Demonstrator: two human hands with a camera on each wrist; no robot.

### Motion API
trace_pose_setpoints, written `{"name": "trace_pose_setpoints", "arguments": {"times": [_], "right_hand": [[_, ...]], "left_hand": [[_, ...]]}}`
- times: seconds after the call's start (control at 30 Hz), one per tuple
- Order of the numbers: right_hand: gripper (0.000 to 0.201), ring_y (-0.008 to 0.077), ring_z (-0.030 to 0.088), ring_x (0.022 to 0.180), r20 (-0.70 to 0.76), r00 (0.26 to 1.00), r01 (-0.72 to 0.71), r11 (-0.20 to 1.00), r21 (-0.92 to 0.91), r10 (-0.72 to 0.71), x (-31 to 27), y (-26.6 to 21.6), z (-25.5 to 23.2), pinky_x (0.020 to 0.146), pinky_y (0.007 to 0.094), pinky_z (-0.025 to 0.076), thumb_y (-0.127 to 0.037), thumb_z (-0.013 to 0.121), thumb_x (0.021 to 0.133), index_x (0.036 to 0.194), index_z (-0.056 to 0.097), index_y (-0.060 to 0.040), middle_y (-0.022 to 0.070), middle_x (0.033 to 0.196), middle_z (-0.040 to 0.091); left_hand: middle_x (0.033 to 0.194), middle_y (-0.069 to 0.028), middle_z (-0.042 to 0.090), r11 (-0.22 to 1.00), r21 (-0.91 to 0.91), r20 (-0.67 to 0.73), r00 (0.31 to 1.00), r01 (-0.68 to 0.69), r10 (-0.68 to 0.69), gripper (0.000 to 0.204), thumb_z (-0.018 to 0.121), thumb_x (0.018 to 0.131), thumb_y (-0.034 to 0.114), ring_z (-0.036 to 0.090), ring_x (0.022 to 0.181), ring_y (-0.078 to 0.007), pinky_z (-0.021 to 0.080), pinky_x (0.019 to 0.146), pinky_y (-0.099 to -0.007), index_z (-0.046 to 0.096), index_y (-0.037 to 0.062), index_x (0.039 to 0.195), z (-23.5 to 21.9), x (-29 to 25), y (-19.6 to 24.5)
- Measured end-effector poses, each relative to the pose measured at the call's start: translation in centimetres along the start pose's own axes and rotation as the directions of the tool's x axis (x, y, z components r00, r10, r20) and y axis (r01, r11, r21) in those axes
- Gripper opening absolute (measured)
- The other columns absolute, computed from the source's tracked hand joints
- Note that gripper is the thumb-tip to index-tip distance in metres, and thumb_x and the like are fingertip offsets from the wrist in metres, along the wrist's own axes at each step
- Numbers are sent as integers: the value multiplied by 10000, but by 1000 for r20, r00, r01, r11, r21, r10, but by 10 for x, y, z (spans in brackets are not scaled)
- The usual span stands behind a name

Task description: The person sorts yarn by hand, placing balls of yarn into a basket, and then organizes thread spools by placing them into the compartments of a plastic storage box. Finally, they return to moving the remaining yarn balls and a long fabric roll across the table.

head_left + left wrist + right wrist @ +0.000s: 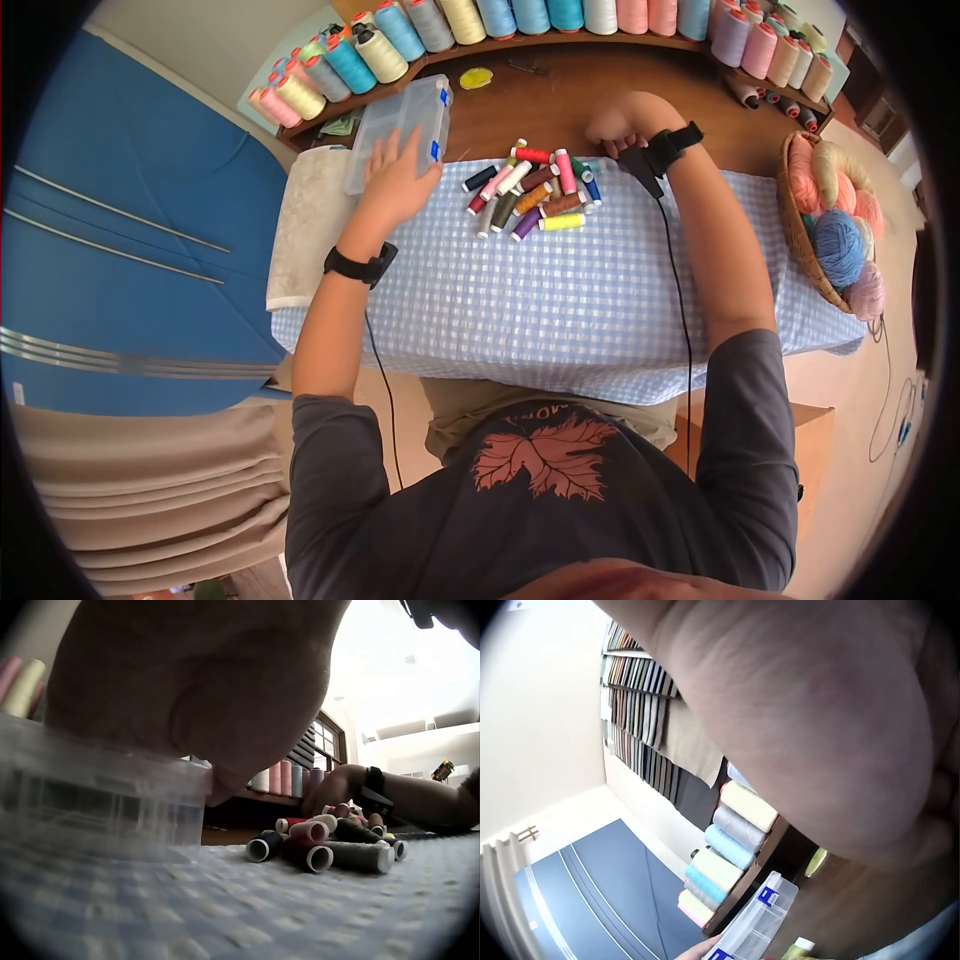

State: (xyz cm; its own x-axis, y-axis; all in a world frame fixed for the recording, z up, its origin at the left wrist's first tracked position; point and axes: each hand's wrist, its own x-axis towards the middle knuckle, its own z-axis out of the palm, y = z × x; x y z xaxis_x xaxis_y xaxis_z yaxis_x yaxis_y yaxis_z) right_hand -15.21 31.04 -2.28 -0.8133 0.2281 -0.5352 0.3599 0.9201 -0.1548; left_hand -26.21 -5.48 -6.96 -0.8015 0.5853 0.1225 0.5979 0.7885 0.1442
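Note:
A clear plastic compartment box (428, 115) with blue latches lies at the back left of the table. My left hand (395, 185) rests on its lid with fingers spread and straight. To the right, a loose pile of small thread spools (530, 190) in many colours sits on the checked cloth. My right hand (618, 122), blurred, is just beyond the pile's far right side, its fingers bent downward. Whether it pinches a spool I cannot tell. Seen low in the left wrist view, the box (150, 802) stands beside the spools (330, 844), white ends showing.
Large thread cones (380, 55) line a curved wooden shelf along the back. A yellow disc (476, 77) lies on the brown tabletop. At the right stands a wicker basket (797, 225) of yarn balls. A folded beige cloth (312, 225) covers the left end. Cables trail from both wrists.

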Motion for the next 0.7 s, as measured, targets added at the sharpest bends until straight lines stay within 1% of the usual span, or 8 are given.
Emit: {"name": "trace_pose_setpoints", "arguments": {"times": [0.23, 0.3, 0.43, 0.5, 0.57, 0.6, 0.67, 0.7], "right_hand": [[352, 279, 741, 734, 58, 998, 26, 1000, -2, -26, -2, -7, -4, 646, 435, 585, -215, 534, 917, 964, 840, -47, 133, 884, 796], [357, 275, 743, 745, 65, 998, 12, 1000, 28, -14, -1, -4, -4, 655, 435, 588, -221, 531, 925, 961, 838, -42, 130, 879, 793], [376, 274, 731, 747, 63, 998, -10, 997, 70, 5, -1, 0, -4, 674, 427, 584, -246, 518, 942, 965, 838, -49, 120, 879, 791], [390, 282, 736, 723, 70, 997, 9, 997, 70, -14, 7, 3, -1, 646, 435, 593, -274, 532, 948, 923, 836, -32, 129, 845, 790], [414, 291, 742, 698, 74, 997, 26, 997, 69, -31, 7, 5, -1, 618, 443, 601, -303, 545, 954, 881, 835, -16, 137, 812, 789], [414, 292, 739, 696, 71, 997, 33, 996, 86, -39, 5, 5, -2, 615, 443, 597, -307, 545, 957, 878, 832, -20, 135, 811, 788], [415, 292, 736, 694, 68, 997, 32, 994, 101, -39, 3, 5, -2, 611, 442, 593, -312, 544, 959, 875, 830, -23, 132, 810, 787], [415, 289, 736, 695, 88, 996, 20, 994, 104, -29, 2, 5, -3, 610, 441, 592, -315, 542, 963, 880, 828, -25, 130, 810, 787]], "left_hand": [[1788, -297, 247, 1000, -23, 44, 999, 15, -14, 853, 684, 1020, 495, 221, 1657, -505, 228, 1345, -541, 384, 86, 1707, -17, 3, -7], [1749, -323, 323, 999, -45, 124, 992, -20, 25, 893, 735, 991, 507, 299, 1628, -505, 291, 1323, -519, 415, 38, 1680, -27, 10, -9], [1674, -350, 437, 998, 8, 131, 989, -63, 61, 936, 768, 969, 522, 409, 1579, -479, 357, 1292, -486, 430, -22, 1651, -53, 39, 13], [1653, -320, 479, 927, -242, -174, 953, -286, 249, 940, 772, 950, 556, 480, 1525, -478, 426, 1238, -515, 452, 5, 1642, -68, 70, 35], [1571, -311, 564, 900, -390, -211, 970, -196, 120, 826, 783, 948, 474, 573, 1435, -455, 497, 1168, -471, 524, 12, 1583, -101, 94, 82], [1571, -311, 564, 896, -394, -212, 969, -205, 128, 826, 783, 948, 474, 573, 1435, -455, 497, 1168, -471, 524, 12, 1583, -98, 116, 88], [1541, -300, 599, 882, -380, -554, 832, -277, 23, 760, 782, 938, 394, 567, 1448, -442, 491, 1167, -466, 569, -1, 1551, -86, 165, 95], [1541, -300, 599, 878, -386, -553, 833, -283, 25, 760, 782, 938, 394, 567, 1448, -442, 491, 1167, -466, 569, -1, 1551, -78, 182, 93]]}}
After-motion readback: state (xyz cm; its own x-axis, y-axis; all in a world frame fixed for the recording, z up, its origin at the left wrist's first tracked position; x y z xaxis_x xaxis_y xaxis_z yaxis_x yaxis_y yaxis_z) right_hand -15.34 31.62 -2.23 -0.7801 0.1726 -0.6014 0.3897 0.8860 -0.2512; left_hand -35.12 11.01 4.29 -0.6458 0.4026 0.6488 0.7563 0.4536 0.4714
